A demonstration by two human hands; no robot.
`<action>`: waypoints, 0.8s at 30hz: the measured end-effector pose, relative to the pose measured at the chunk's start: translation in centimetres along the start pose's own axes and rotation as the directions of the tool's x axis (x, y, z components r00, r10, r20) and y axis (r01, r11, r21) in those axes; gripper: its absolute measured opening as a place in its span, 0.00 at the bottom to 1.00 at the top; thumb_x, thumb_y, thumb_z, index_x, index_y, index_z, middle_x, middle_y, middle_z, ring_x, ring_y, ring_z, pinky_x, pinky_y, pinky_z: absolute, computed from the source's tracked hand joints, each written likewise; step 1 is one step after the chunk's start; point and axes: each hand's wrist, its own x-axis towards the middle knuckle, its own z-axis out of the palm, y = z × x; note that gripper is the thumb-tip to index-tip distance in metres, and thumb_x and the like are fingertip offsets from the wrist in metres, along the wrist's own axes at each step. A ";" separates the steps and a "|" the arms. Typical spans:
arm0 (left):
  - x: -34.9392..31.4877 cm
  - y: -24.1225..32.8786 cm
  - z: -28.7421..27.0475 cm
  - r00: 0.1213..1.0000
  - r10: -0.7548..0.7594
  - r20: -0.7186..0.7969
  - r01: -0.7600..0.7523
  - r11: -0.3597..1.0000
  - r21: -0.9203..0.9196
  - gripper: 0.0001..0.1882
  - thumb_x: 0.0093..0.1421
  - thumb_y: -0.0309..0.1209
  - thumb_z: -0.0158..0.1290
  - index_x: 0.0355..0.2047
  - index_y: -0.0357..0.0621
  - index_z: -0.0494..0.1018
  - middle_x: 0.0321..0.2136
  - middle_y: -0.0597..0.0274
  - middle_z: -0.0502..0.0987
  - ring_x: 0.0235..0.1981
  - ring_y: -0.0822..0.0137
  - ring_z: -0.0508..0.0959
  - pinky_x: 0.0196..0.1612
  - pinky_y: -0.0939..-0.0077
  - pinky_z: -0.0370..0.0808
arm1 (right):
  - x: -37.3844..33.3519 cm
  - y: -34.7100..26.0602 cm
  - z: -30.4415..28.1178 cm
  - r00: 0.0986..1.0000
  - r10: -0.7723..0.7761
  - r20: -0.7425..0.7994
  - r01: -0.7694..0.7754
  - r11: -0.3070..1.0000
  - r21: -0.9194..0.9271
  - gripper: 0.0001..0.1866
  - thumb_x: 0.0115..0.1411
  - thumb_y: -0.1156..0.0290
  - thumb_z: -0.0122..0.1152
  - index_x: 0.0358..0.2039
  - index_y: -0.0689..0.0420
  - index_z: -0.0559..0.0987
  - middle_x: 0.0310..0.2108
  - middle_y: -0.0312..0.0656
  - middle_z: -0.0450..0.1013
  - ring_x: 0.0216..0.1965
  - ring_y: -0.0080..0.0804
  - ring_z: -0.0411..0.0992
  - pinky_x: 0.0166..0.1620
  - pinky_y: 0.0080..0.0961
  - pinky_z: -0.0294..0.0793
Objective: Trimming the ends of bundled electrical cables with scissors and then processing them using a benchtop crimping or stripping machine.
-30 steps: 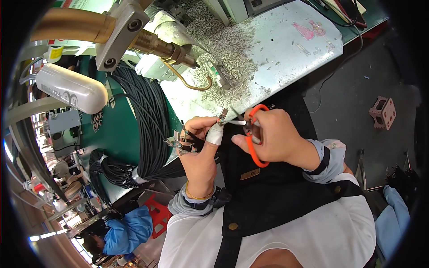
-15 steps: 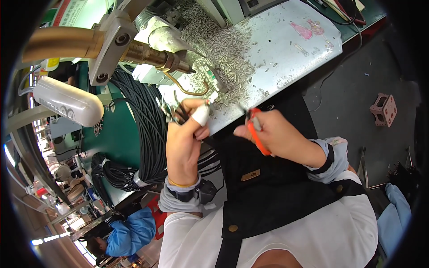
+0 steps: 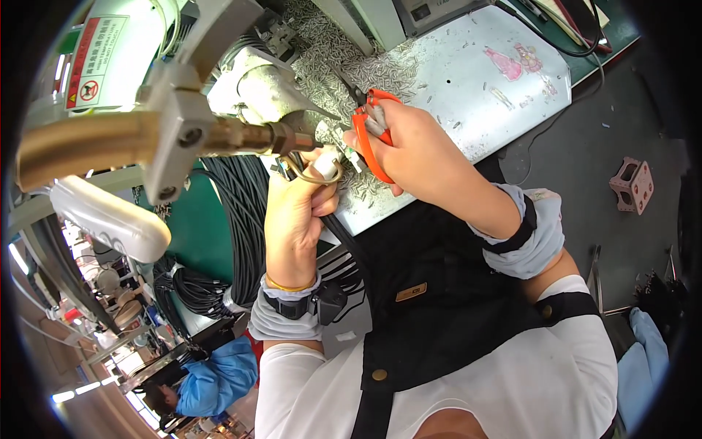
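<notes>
My left hand (image 3: 291,223) is closed on a black cable (image 3: 342,235), whose length hangs down from my fingers. A white wrap (image 3: 326,164) covers one of its fingertips. The hand sits just under the metal nozzle (image 3: 292,140) and its bent brass-coloured tube, which partly hide the fingers and the cable's end. In my right hand (image 3: 420,146) is a pair of orange-handled pliers (image 3: 373,157), gripped by the handles. Its dark jaws point up and left over a heap of small metal pins (image 3: 395,69). A small green-and-white piece (image 3: 356,161) lies beside my left fingertips.
The pins spread across a pale metal worktop (image 3: 468,95). A hose and clamp (image 3: 175,132) reach in from the left. Coiled black cables (image 3: 245,219) lie on a green bench (image 3: 197,219). A pink stool (image 3: 632,186) stands at right; a person in blue (image 3: 219,377) sits lower left.
My right hand with the pliers has moved up and left, over the pins and beside my left hand. My left hand has shifted slightly; the wire ends seen spread there before are now mostly hidden.
</notes>
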 end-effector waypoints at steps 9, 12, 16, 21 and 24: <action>-0.4 -0.2 0.3 0.996 0.080 -0.037 -0.079 0.997 0.024 0.10 0.51 0.27 0.54 0.31 0.39 0.66 0.16 0.71 0.63 0.10 0.83 0.54 0.12 0.89 0.47 | 0.2 0.9 0.5 0.987 -0.140 -0.073 0.139 0.990 -0.011 0.10 0.55 0.68 0.52 0.26 0.63 0.68 0.11 0.33 0.61 0.10 0.17 0.60 0.14 0.16 0.59; -0.3 -0.1 0.3 0.998 0.049 -0.035 -0.048 0.998 0.036 0.10 0.50 0.26 0.55 0.31 0.38 0.66 0.16 0.71 0.64 0.10 0.83 0.54 0.12 0.89 0.47 | 0.1 0.9 0.5 0.986 -0.150 -0.079 0.149 0.989 -0.018 0.10 0.55 0.68 0.52 0.26 0.62 0.68 0.11 0.33 0.61 0.10 0.17 0.60 0.14 0.16 0.59; -0.3 -0.1 0.2 0.998 0.055 -0.042 -0.052 0.997 0.050 0.08 0.50 0.25 0.54 0.30 0.37 0.67 0.18 0.70 0.65 0.11 0.83 0.55 0.12 0.89 0.48 | 0.1 1.0 0.7 0.979 -0.170 -0.108 0.164 0.984 -0.065 0.11 0.55 0.67 0.53 0.26 0.62 0.68 0.11 0.32 0.61 0.10 0.16 0.59 0.14 0.16 0.58; -2.1 0.0 1.0 0.996 0.085 -0.005 -0.084 0.994 0.070 0.05 0.51 0.21 0.50 0.30 0.36 0.69 0.21 0.67 0.67 0.14 0.80 0.60 0.15 0.87 0.54 | -0.8 1.4 0.6 0.985 -0.148 -0.084 0.153 0.987 0.045 0.10 0.55 0.67 0.54 0.27 0.61 0.69 0.13 0.32 0.63 0.11 0.16 0.59 0.15 0.15 0.58; -3.6 -0.4 1.1 0.998 0.018 0.063 -0.014 0.997 -0.069 0.07 0.52 0.19 0.48 0.33 0.34 0.69 0.24 0.65 0.68 0.19 0.77 0.63 0.20 0.84 0.60 | -2.1 1.5 0.3 0.997 -0.075 -0.033 0.080 0.979 0.189 0.09 0.55 0.67 0.54 0.28 0.61 0.69 0.15 0.32 0.64 0.12 0.15 0.59 0.15 0.15 0.59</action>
